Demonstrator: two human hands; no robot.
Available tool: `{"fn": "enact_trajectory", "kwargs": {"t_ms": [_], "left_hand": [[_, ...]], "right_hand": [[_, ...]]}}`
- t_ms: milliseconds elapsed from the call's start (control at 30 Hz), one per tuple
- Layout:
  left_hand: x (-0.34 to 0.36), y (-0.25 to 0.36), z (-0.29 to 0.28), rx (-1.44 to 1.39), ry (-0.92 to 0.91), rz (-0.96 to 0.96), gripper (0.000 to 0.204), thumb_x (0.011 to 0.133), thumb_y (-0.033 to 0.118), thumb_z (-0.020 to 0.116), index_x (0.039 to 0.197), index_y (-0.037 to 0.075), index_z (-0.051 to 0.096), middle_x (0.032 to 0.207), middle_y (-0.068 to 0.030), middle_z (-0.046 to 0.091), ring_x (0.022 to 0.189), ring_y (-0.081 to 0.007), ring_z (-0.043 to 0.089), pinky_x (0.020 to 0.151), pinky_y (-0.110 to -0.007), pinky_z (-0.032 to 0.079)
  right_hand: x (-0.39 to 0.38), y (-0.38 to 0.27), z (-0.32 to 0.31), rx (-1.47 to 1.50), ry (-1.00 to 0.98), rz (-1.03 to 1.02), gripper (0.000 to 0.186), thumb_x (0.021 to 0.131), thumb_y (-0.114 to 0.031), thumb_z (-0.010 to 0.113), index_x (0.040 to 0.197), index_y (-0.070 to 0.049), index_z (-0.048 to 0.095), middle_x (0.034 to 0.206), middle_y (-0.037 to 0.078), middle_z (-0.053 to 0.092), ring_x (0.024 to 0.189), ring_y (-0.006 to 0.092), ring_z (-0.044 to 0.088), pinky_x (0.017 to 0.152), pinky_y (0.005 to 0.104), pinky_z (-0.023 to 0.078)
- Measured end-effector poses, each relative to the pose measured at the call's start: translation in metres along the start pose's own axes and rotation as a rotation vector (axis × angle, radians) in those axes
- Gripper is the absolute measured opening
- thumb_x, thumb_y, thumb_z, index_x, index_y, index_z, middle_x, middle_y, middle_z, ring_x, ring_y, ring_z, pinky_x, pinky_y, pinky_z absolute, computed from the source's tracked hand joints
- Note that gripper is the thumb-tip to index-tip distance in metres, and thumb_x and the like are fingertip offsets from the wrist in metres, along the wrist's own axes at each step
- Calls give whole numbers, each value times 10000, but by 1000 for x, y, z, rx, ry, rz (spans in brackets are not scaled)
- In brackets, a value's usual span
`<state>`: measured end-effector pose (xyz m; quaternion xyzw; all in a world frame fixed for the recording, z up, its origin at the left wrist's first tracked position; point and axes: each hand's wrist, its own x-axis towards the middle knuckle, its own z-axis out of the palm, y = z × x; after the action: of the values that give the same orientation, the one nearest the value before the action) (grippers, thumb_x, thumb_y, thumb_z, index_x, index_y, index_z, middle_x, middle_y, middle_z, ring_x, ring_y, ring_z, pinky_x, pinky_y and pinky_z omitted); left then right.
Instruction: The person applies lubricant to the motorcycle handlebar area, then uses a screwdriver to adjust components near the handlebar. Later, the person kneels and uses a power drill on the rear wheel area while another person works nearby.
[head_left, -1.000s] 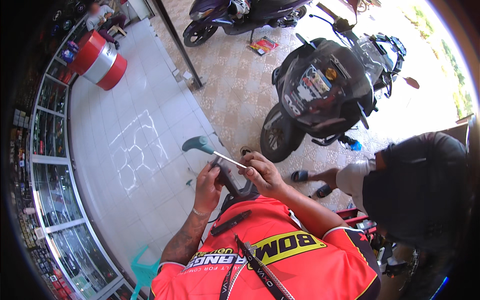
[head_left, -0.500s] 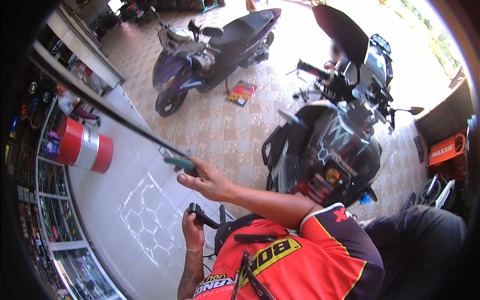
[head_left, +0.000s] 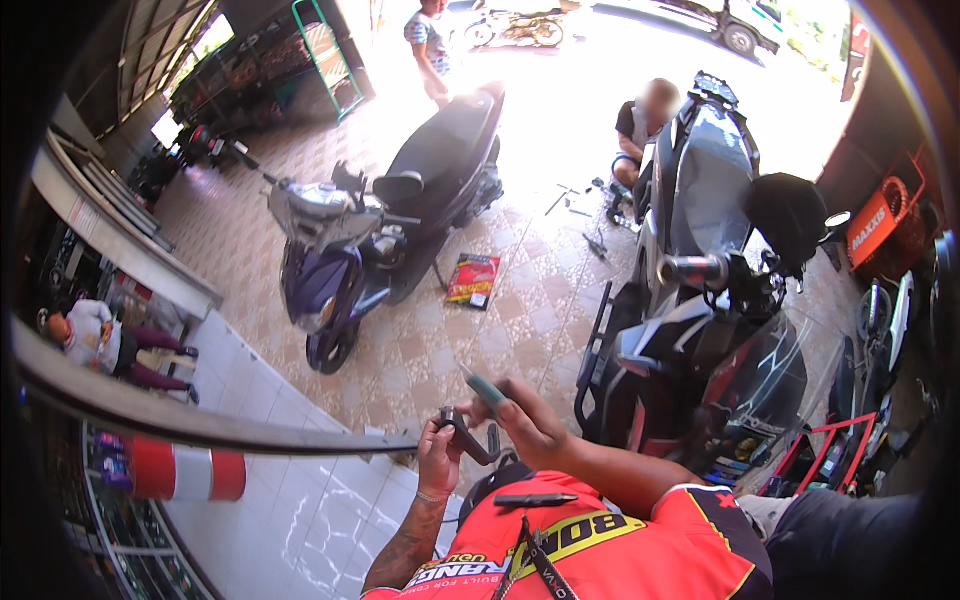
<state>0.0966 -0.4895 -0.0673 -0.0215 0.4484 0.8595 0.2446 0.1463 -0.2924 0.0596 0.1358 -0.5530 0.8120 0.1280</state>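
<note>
My left hand (head_left: 437, 462) is closed around a black, bent bracket-like part (head_left: 478, 449) that angles off to the right. A small metallic end shows at its top. Just to the right and above, my right hand (head_left: 532, 425) grips a green-handled tool (head_left: 486, 392). Its thin, pale tip points up and to the left; its exact kind is too small to tell. The hands are close together in front of my red shirt (head_left: 600, 560), with the tool's handle above the black part. Some fingers of the right hand overlap the part's upper end.
A purple scooter (head_left: 400, 220) stands ahead, with a red packet (head_left: 473, 281) beside it on the tiles. To the right is a large motorcycle (head_left: 690, 330), where a person (head_left: 640, 135) crouches behind. A long rail (head_left: 220, 420) crosses at left, near a red-and-white drum (head_left: 190, 470).
My right hand has brought the green-handled tool from beside the rail down to the black part in my left hand. The view has shifted, showing a crouching person and another standing behind the scooter.
</note>
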Motion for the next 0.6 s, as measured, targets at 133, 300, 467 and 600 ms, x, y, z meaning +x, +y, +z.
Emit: {"fn": "enact_trajectory", "kwargs": {"t_ms": [133,300,467,600], "left_hand": [[76,36,-9,50,-121,-51,256,968,175,595,1181,61,509,1024,-84,671,899,-182,684,834,-355,571],[156,59,-13,68,-162,-77,288,973,203,643,1186,61,509,1037,-92,670,910,-198,679,841,-363,563],[238,72,-2,106,-264,-116,308,982,205,646,1217,50,521,1136,-115,655,1005,-215,673,898,-367,553],[301,93,40,170,-275,-112,364,984,237,645,1246,20,514,1149,-148,660,1005,-230,677,909,-371,551]], "right_hand": [[37,12,-11,28,-3,-115,371,1086,-339,379,1172,2,494,1025,83,561,988,168,577,1093,431,415],[96,53,-26,99,188,-108,419,1086,-367,378,1221,10,499,1019,86,586,979,158,591,1015,394,452],[155,69,-78,-147,215,-6,469,1086,-398,366,1231,30,494,943,61,574,956,166,600,1066,396,445],[210,58,-107,25,378,-73,403,1088,-396,377,1110,-17,513,921,43,570,903,134,590,890,321,476]]}}
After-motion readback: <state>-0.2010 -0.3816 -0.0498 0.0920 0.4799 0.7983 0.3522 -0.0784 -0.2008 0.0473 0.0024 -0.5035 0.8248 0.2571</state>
